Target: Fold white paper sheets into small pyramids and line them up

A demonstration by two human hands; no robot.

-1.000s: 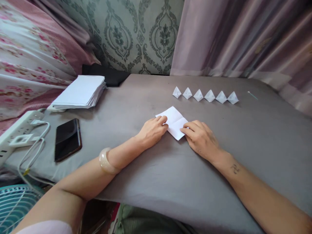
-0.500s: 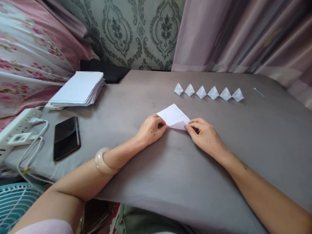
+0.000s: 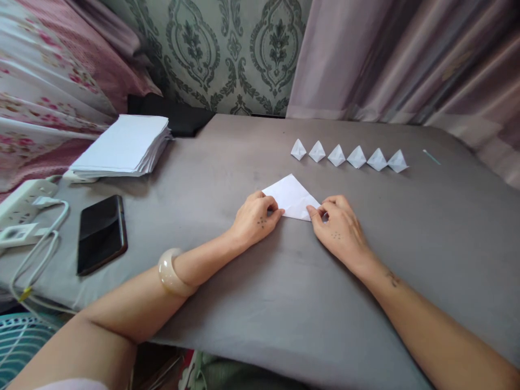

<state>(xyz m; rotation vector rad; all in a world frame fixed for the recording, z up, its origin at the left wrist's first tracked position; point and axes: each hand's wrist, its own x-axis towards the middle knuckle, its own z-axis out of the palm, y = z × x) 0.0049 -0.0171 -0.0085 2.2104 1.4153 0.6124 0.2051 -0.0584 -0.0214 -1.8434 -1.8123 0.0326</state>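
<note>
A folded sheet of white paper (image 3: 293, 196) lies on the grey-covered table, its peak pointing away from me and its folded edge nearest me. My left hand (image 3: 258, 218) pinches the left corner between thumb and fingers. At the right corner my right hand (image 3: 338, 225) is closed on the paper, with the thumb pressing on top near the lower edge. Beyond the hands, several small folded paper pieces (image 3: 337, 155) with pointed tops stand in a row.
A stack of white paper (image 3: 122, 143) lies at the back left by a black cloth (image 3: 179, 116). Nearer are a phone (image 3: 102, 234) and a white power strip (image 3: 25, 205) with cables. A cotton swab (image 3: 431, 157) lies at the right. A teal fan (image 3: 26, 346) stands lower left.
The paper's near flap, raised at its right side before, now lies flat. My right thumb has moved onto the paper. The view has shifted slightly.
</note>
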